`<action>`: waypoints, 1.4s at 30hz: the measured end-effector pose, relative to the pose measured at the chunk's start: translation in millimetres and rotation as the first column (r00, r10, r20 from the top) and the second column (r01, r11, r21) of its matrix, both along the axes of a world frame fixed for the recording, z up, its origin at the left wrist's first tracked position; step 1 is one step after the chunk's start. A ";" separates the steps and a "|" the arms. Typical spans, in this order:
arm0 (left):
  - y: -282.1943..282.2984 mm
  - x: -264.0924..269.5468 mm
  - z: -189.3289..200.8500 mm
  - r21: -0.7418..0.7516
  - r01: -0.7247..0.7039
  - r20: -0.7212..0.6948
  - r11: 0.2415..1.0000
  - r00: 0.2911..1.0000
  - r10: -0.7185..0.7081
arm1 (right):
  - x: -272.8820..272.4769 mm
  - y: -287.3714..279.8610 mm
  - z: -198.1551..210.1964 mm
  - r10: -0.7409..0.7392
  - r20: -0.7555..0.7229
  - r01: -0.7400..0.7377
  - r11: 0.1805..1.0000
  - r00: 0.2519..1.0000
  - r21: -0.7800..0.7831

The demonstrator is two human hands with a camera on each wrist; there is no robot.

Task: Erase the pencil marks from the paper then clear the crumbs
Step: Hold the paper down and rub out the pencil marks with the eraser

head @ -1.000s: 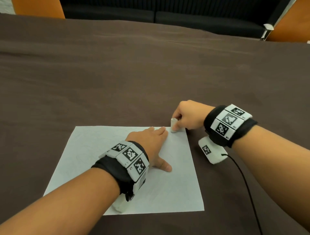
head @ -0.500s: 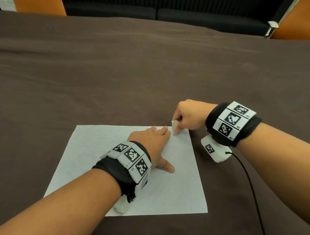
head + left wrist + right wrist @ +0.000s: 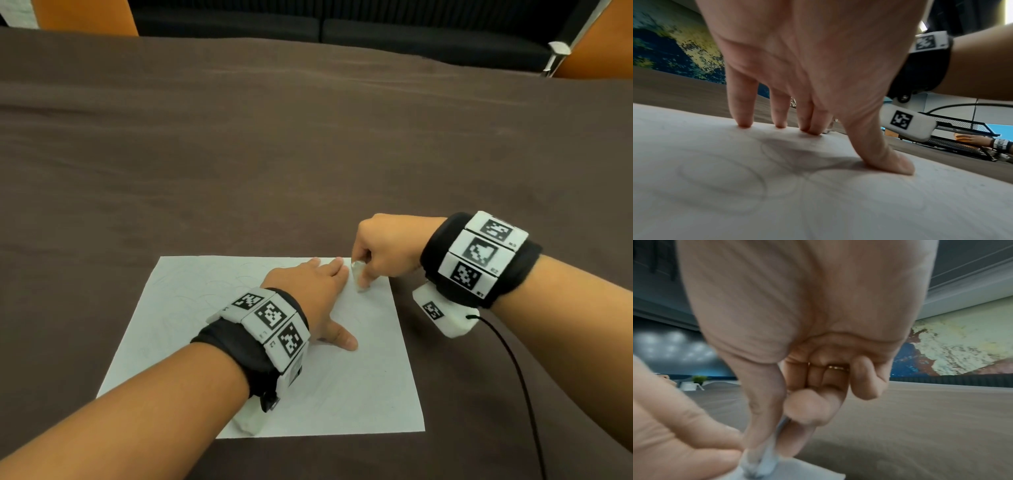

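Note:
A white sheet of paper (image 3: 359,394) with faint looping pencil marks (image 3: 721,181) lies on the brown table. My left hand (image 3: 318,291) presses flat on the paper, fingers straight and thumb spread, its fingertips near the paper's far right corner. My right hand (image 3: 380,253) pinches a small white eraser (image 3: 358,274) between thumb and fingers and holds its lower end on the paper right beside my left fingertips. In the right wrist view the eraser (image 3: 760,462) shows a smudged grey tip on the paper (image 3: 807,472), with my left fingers (image 3: 684,443) alongside.
The brown cloth-covered table (image 3: 308,154) stretches wide beyond the paper. A black cable (image 3: 513,370) runs from my right wrist unit toward the table's near edge. Orange chairs (image 3: 85,17) and a dark sofa stand past the far edge.
My right hand with the eraser has shifted slightly along the paper's far right corner, a small rubbing stroke. My left hand stays pressed on the paper.

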State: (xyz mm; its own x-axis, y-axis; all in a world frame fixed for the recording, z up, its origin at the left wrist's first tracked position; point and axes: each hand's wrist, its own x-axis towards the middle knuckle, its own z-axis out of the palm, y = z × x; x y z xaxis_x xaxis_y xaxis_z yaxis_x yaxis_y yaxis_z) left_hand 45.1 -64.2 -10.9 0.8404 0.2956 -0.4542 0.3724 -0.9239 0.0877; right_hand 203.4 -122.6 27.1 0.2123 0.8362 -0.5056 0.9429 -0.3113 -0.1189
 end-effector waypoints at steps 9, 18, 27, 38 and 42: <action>-0.6 -1.7 1.6 0.001 -0.008 -0.010 1.000 1.000 0.008 | 7.1 10.3 -2.3 -0.057 -0.010 0.058 0.994 0.998 0.090; -1.3 -2.0 2.1 0.010 -0.007 -0.003 1.000 1.000 0.007 | 1.6 5.7 -1.0 -0.046 -0.015 0.046 0.999 0.999 0.026; -3.1 -6.4 1.7 0.047 -0.016 -0.013 0.999 1.000 0.016 | 3.1 -6.1 -4.0 -0.021 -0.047 0.025 0.995 0.999 0.092; -3.4 -7.5 2.0 0.062 -0.021 -0.041 0.998 0.999 0.024 | 0.2 3.0 3.1 -0.027 0.027 0.026 0.998 0.999 0.060; -4.1 -8.8 1.8 0.078 -0.031 -0.062 0.996 0.997 0.035 | -2.9 0.5 1.2 -0.031 0.030 0.029 0.996 0.999 0.084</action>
